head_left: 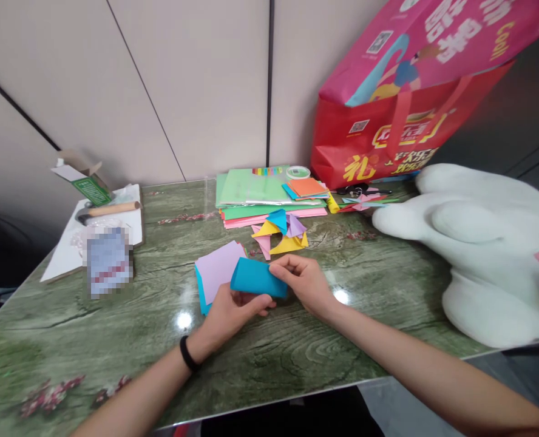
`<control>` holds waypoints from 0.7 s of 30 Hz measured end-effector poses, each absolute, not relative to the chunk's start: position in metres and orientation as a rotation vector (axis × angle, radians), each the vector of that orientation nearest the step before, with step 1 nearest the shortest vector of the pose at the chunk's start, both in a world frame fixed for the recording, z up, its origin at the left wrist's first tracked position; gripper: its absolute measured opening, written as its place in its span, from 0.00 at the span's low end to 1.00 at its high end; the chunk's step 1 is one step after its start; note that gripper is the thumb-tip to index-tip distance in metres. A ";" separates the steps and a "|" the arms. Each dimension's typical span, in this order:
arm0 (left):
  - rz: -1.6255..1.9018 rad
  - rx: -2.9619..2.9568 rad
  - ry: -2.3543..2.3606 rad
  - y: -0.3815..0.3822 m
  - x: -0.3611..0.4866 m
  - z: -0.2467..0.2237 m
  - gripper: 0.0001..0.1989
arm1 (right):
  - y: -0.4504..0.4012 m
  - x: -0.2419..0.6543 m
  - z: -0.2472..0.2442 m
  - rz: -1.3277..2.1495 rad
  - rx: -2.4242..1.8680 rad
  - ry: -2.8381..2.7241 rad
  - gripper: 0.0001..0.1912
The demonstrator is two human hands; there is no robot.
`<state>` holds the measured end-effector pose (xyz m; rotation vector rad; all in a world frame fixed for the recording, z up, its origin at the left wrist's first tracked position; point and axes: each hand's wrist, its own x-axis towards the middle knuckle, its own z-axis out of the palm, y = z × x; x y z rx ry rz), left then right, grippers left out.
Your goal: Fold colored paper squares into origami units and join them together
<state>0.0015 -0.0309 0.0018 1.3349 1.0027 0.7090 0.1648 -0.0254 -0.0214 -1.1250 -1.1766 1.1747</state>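
A sheet of blue paper, bent over into a half, is held up between my two hands above the table. My left hand supports it from below, with its fingers under the lower edge. At the upper right edge, my right hand pinches it between thumb and fingers. Just behind my left hand lies a stack of square papers, lilac on top with blue showing beneath. Farther back, several folded paper pieces in yellow, blue, lilac and pink form a partial ring.
Stacked coloured paper packs stand by the wall, with orange squares on top. A hammer and a green box are at left. Red bag and white plush toy occupy the right.
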 end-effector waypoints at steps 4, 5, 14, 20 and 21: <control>0.754 1.309 1.090 -0.032 0.002 0.000 0.17 | -0.029 0.162 -0.020 1.244 -1.118 -1.156 0.15; 0.757 1.297 1.104 -0.032 0.002 -0.001 0.17 | -0.029 0.162 -0.020 1.256 -1.115 -1.143 0.16; 0.793 1.123 1.042 -0.031 0.003 -0.005 0.18 | -0.029 0.161 -0.020 1.291 -1.083 -1.076 0.15; 0.794 1.208 1.072 -0.026 -0.005 -0.002 0.16 | -0.024 0.167 -0.021 1.259 -1.084 -1.112 0.13; 0.810 1.230 1.076 -0.024 -0.006 -0.001 0.16 | -0.023 0.169 -0.021 1.252 -1.090 -1.125 0.14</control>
